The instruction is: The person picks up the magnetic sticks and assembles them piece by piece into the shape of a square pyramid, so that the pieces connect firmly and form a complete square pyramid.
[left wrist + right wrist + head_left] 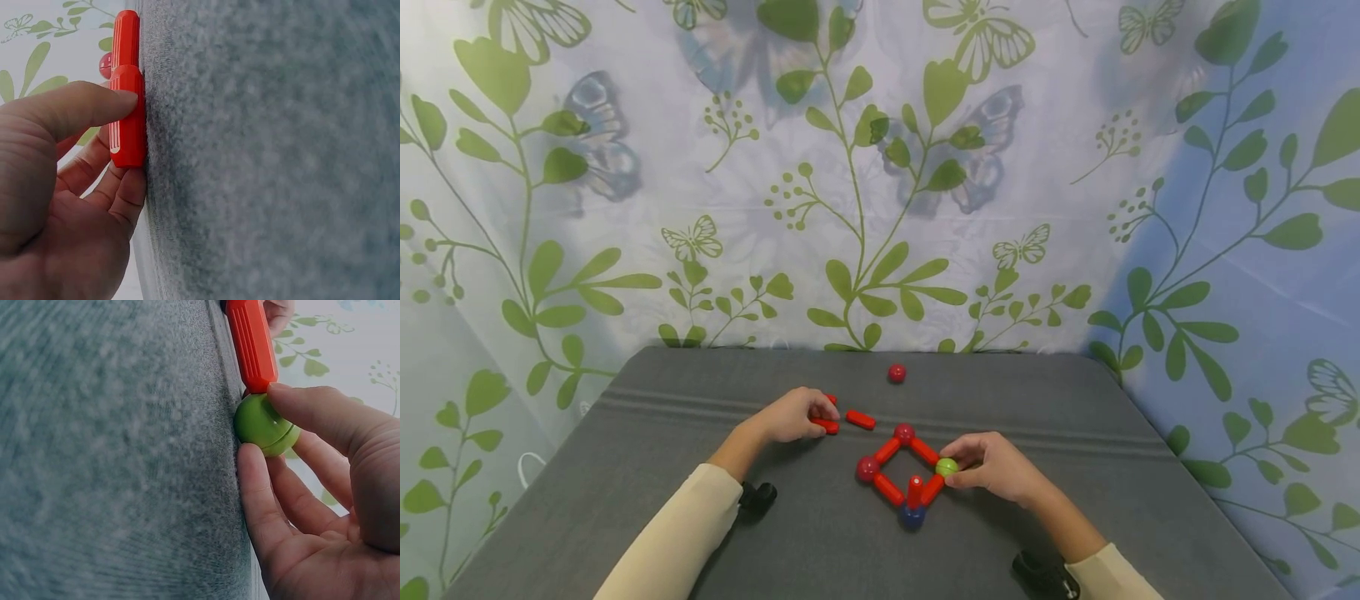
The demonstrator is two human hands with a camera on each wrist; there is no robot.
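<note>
My left hand [797, 415] pinches a red rod [130, 140] between thumb and fingers, low over the grey table. Another red rod [831, 399] lies partly hidden behind that hand, and a further loose one [861, 419] rests just to its right. My right hand [994, 468] grips a green ball [265, 425], the right corner of a diamond frame of red rods [889, 489]. Dark red balls form its far corner [904, 433] and left corner [868, 468]. At the near corner sits a blue ball [913, 517], from which a red rod [915, 492] sticks up.
A single red ball [897, 373] lies toward the table's back edge. Behind the grey table [820, 542] hangs a curtain [745, 192] printed with leaves and butterflies. Black straps with devices sit at the left wrist [758, 497] and right wrist [1043, 575].
</note>
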